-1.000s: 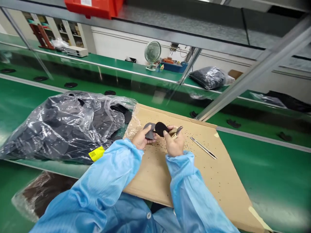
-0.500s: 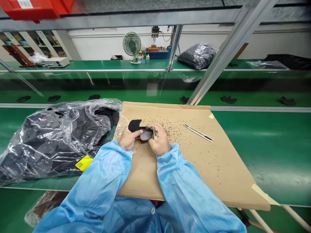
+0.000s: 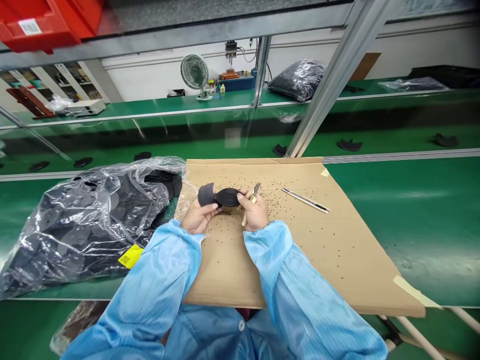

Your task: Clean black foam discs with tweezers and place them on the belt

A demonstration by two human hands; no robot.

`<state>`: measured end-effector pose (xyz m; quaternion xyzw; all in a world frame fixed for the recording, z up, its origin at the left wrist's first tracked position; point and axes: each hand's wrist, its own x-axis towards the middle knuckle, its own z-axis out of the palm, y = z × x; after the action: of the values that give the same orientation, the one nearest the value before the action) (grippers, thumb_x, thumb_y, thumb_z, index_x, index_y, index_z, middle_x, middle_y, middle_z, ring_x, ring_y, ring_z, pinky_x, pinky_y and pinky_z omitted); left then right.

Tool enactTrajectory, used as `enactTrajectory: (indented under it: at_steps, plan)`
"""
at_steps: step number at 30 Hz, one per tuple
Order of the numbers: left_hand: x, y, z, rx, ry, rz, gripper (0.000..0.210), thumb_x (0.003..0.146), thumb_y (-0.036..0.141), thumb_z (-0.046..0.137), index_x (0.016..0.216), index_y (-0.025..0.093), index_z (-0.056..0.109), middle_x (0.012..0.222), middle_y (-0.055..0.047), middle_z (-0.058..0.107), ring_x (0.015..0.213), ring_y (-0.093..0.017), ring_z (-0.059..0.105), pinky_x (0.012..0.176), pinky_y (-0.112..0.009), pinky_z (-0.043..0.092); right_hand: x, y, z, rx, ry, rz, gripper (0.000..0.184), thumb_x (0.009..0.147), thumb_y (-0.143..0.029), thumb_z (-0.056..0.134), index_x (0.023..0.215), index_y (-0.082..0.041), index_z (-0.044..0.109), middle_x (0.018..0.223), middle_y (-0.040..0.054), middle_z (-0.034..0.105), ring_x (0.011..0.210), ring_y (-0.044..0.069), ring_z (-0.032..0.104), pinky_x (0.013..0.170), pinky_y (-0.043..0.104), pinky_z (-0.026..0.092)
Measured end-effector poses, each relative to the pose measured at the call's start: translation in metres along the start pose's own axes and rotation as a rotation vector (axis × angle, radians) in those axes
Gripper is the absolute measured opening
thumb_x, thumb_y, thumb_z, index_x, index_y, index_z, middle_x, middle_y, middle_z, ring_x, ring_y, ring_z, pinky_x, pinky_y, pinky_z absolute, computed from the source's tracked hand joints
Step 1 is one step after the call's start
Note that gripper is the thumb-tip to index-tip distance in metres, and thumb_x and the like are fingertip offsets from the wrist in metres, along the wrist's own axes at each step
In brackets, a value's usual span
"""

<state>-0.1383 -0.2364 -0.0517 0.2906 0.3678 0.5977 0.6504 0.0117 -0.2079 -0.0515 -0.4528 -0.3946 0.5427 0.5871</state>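
The right hand point(image 3: 257, 212) partly conceals the handles of the cutter point(image 3: 255, 189). The dark piece point(image 3: 228, 198) partly hides the fingers of the left hand point(image 3: 198, 218). Black specks point(image 3: 275, 204) are too small to identify. Code on the yellow label point(image 3: 130, 256) is illegible. The picture's top-left corner crops the red bin point(image 3: 52, 25).

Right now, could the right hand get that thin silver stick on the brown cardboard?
Probably yes: only tiny dark specks lie between the right hand and the thin silver stick. But its fingers hold pale-handled metal pliers and a black oval piece, so they'd likely need freeing.
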Motion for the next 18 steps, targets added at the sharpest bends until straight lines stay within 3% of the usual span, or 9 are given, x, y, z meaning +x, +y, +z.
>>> enactTrajectory:
  at_steps: [3,5,8,10,14,18]
  plan:
    - [-0.004,-0.003,0.005,0.065,-0.080,-0.017,0.058,0.057,0.012,0.082,0.111,0.017,0.061,0.101,-0.005,0.068,0.092,-0.019,0.064,0.083,-0.032,0.052,-0.001,0.004,0.003,0.006,0.069,-0.021,0.031,0.059,-0.040,0.067,0.078,-0.020,0.053,0.065,-0.0029,0.052,0.059,0.014,0.051,0.060,0.029,0.046]
    - [-0.004,-0.005,0.006,0.080,-0.030,0.016,0.053,0.060,0.020,0.081,0.110,0.017,0.061,0.102,-0.006,0.068,0.086,-0.018,0.064,0.075,-0.030,0.053,-0.004,0.006,0.003,-0.117,0.046,-0.081,0.027,0.062,-0.038,0.067,0.078,-0.020,0.054,0.067,-0.0022,0.054,0.062,0.014,0.052,0.063,0.030,0.047]
    - [-0.001,-0.006,0.006,0.090,0.115,0.068,0.047,0.064,0.031,0.080,0.105,0.016,0.062,0.097,-0.007,0.068,0.081,-0.019,0.065,0.068,-0.031,0.054,-0.011,0.003,0.003,-0.347,-0.114,-0.167,0.027,0.068,-0.033,0.063,0.091,-0.020,0.057,0.076,-0.0001,0.060,0.068,0.016,0.057,0.070,0.031,0.048]
    - [0.000,-0.006,0.005,0.090,0.152,0.086,0.048,0.064,0.035,0.080,0.104,0.016,0.062,0.096,-0.007,0.068,0.084,-0.021,0.066,0.072,-0.035,0.055,-0.017,-0.002,0.004,-0.439,-0.233,-0.224,0.032,0.071,-0.028,0.060,0.102,-0.021,0.058,0.086,0.0017,0.065,0.077,0.018,0.060,0.077,0.032,0.049]
    - [0.000,-0.008,0.003,0.090,0.068,0.124,0.050,0.060,0.027,0.082,0.105,0.016,0.063,0.103,-0.008,0.068,0.095,-0.024,0.064,0.086,-0.041,0.053,-0.022,-0.007,0.005,-0.528,-0.264,-0.275,0.037,0.073,-0.024,0.057,0.110,-0.020,0.058,0.102,0.0044,0.068,0.090,0.020,0.063,0.087,0.034,0.048]
    - [-0.002,-0.009,0.003,0.145,0.013,0.111,0.048,0.061,0.026,0.081,0.105,0.015,0.064,0.103,-0.009,0.068,0.096,-0.025,0.064,0.084,-0.041,0.054,-0.022,-0.006,0.005,-0.584,-0.281,-0.288,0.040,0.076,-0.025,0.057,0.116,-0.021,0.058,0.109,0.0042,0.068,0.100,0.021,0.063,0.092,0.035,0.047]
